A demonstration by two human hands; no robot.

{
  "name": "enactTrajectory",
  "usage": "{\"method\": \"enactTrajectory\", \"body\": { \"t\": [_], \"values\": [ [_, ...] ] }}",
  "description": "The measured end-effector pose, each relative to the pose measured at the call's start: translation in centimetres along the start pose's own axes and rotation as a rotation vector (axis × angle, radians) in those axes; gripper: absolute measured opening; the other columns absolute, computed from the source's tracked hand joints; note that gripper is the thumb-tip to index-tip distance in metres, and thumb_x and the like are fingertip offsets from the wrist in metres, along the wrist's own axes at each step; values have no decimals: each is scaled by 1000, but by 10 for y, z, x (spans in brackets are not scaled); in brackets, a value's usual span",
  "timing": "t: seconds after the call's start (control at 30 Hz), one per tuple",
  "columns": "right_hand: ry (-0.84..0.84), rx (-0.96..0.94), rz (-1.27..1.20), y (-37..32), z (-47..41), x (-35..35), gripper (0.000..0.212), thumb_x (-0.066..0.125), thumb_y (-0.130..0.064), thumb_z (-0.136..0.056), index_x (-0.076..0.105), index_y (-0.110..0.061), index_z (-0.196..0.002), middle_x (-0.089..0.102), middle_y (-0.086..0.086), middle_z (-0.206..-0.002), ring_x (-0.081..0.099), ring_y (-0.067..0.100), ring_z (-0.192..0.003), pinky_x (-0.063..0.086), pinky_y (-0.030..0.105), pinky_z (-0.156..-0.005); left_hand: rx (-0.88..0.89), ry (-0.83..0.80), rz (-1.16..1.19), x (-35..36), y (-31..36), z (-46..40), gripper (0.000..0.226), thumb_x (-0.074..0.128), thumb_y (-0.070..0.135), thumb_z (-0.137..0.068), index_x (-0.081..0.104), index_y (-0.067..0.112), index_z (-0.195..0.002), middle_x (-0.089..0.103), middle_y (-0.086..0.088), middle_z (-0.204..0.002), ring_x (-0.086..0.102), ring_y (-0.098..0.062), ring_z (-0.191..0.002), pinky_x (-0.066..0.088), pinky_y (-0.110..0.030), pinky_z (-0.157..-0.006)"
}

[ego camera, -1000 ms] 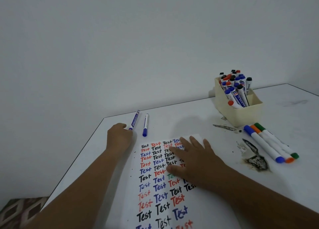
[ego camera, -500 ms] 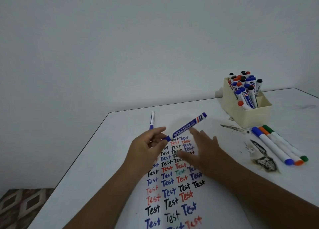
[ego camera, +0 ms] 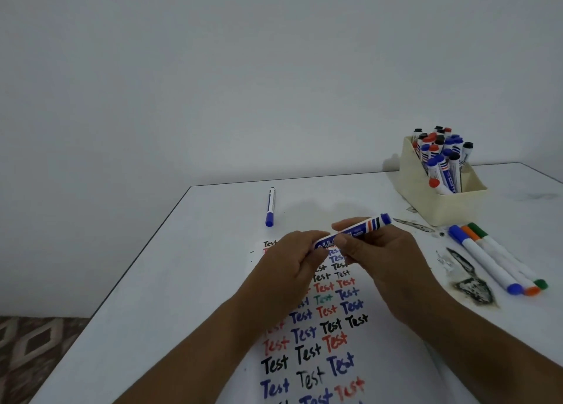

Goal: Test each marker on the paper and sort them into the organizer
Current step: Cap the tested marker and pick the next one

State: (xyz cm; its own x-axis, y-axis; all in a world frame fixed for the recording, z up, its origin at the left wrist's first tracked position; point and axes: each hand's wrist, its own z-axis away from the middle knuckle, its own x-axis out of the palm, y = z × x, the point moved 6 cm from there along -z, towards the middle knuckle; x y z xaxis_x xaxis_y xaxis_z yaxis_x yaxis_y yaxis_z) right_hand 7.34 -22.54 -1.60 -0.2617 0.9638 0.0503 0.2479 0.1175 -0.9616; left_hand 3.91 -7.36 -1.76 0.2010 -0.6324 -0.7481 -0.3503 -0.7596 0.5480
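**Blue marker being uncapped over the test sheet**

Blue-capped and white-barrelled, the marker is being held level above the paper, both hands closing on it. The left hand is pinching the cap end while the right hand is gripping the barrel, whose striped tail is pointing toward the organizer. The step in hand appears to be pulling the cap off. Doing it well likely means a straight pull along the barrel, not a bend, with the tip kept clear of the rows of "Test" already written. A free spot on the paper is needed; blank space seems to be lying toward the sheet's right side. Another blue marker is lying on the tabletop beyond the paper, and three thinner markers are lying beside the organizer, apparently still waiting.
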Motion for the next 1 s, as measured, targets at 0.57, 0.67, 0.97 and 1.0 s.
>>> {"method": "enactTrajectory", "body": {
  "t": [0.57, 0.67, 0.97, 1.0],
  "values": [
    [99, -248, 282, -13, -4, -18, 33, 57, -52, -85, 70, -24, -96, 75, -9, -92, 69, 11, -86, 57, 22, -71, -99, 1, 170, -11, -17, 5, 49, 49, 51, -95, 21, 50, -136, 57, 12, -94, 64, -4, -88, 56, -23, -74],
    [132, -633, 843, -21, -6, -25, 38, 57, -55, -94, 70, -20, -99, 69, -5, -82, 56, 10, -69, 46, 21, -64, -99, 99, 123, -19, -24, -1, 26, 48, 27, -101, 34, 41, -117, 62, 16, -106, 60, 0, -99, 53, -19, -80],
    [82, -816, 1489, -8, -4, -9, 48, 40, -57, -95, 71, -25, -115, 61, 3, -79, 56, 26, -70, 39, 43, -69, 104, 213, -82, -24, -12, 1, 32, 61, 27, -93, 64, 24, -125, 55, 28, -103, 49, 23, -96, 36, 1, -84],
    [81, -810, 1478, -8, -4, -8, 49, 38, -56, -94, 70, -24, -114, 60, 2, -79, 56, 25, -69, 38, 44, -70, 111, 224, -90, -24, -11, 1, 33, 61, 29, -93, 64, 23, -125, 55, 26, -104, 49, 23, -96, 36, 2, -84]
  ]
}}
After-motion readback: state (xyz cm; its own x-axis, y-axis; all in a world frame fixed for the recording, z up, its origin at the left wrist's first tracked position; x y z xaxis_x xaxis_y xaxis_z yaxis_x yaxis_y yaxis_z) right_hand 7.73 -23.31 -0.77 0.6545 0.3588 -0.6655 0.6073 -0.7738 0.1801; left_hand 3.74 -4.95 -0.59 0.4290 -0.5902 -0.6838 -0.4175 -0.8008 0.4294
